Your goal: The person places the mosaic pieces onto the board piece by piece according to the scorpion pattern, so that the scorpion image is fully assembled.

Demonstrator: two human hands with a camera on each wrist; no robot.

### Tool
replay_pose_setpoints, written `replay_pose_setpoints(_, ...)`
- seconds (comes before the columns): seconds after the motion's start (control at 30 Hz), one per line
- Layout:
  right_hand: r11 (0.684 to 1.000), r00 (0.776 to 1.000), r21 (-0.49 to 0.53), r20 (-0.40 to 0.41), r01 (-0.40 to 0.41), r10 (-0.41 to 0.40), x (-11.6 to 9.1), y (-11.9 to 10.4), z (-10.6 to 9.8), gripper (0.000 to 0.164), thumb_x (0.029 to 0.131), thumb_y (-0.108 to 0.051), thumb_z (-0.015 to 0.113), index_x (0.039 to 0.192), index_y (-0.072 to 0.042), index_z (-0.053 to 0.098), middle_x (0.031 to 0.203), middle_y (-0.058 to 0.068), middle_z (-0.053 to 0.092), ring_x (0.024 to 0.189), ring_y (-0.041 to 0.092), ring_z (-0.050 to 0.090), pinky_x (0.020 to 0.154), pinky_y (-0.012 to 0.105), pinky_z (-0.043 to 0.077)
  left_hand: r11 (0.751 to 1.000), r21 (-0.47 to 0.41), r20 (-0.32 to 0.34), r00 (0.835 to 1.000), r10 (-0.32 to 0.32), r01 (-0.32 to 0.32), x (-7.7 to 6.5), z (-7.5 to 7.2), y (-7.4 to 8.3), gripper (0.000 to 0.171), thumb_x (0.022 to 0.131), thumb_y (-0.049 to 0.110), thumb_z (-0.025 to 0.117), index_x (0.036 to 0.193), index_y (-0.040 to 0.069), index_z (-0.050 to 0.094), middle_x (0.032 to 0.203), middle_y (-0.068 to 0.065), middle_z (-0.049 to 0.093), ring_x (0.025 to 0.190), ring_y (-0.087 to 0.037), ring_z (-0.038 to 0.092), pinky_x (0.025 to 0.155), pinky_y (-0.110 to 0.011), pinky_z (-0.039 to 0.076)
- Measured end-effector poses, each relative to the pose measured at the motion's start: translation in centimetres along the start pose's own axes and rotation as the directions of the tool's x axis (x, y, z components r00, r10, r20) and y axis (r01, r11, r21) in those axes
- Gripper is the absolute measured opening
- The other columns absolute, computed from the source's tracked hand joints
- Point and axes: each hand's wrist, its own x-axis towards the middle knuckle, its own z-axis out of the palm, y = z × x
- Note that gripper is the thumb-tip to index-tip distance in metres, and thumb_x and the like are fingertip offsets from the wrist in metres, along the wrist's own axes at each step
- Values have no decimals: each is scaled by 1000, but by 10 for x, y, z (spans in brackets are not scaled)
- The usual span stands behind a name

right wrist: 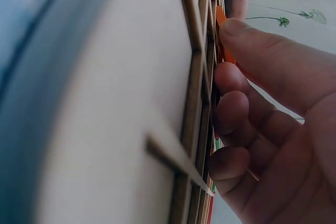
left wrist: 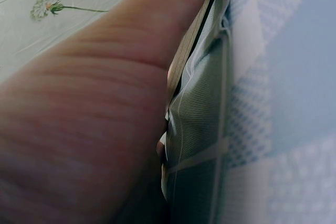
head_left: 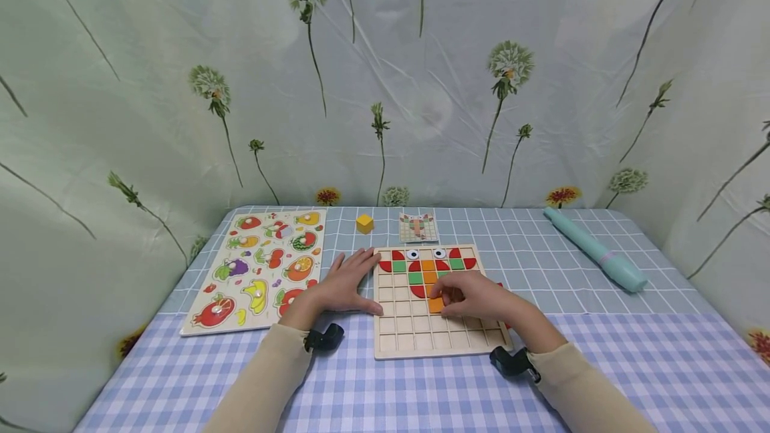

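A wooden grid board (head_left: 397, 343) lies on the table, its upper part set with red, green and orange tiles and two eye tiles. My right hand (head_left: 475, 294) is over the middle of the board and pinches an orange square tile (head_left: 436, 306) low in the orange column. In the right wrist view, the thumb presses the tile (right wrist: 226, 51) near the grid, with the other fingers curled. My left hand (head_left: 345, 284) lies spread at the board's left edge, touching it with fingertips and thumb. The left wrist view mostly shows the hand's skin (left wrist: 89, 114).
A fruit puzzle board (head_left: 265, 269) lies at left. Behind the grid board are a yellow cube (head_left: 364, 223) and a pattern card (head_left: 418, 227). A teal tube-shaped object (head_left: 592, 246) lies at right. Red pieces (head_left: 501, 285) show partly beyond the board's right edge, behind my right hand.
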Motion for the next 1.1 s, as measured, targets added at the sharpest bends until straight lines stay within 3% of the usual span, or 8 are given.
replay_pose_setpoints(0.3, 1000, 1000, -1, -1, -1, 1, -1, 0, -1, 17, 85, -13, 79, 99, -19, 70, 80, -7, 58, 74, 9, 54, 65, 19, 47, 1000, -3, -2, 1000, -2, 2, 0, 0, 0, 112, 74, 63, 79, 160, 18, 24, 169, -6, 16, 158, -30, 7, 126, -59, -1)
replay_pose_setpoints(0.57, 999, 1000, -28, -15, -24, 24, -5, 3, -13, 14, 91, -16, 73, 104, -20, 72, 82, -8, 61, 75, 11, 57, 67, 22, 50, 1000, 4, -4, 1000, 7, -7, -1, 0, 1, 112, 74, 64, 79, 160, 17, 25, 169, -7, 17, 158, -30, 8, 126, -60, 1)
replay_pose_setpoints(1.1, 981, 980, -44, -69, -189, 185, -19, 23, -44, 19, 92, -14, 70, 111, -14, 70, 94, -2, 65, 79, 15, 56, 68, 27, 52, 1000, -22, 3, 1000, 0, 0, -1, -1, 3, 107, 74, 63, 79, 159, 21, 29, 169, -7, 17, 158, -30, 6, 126, -60, -1)
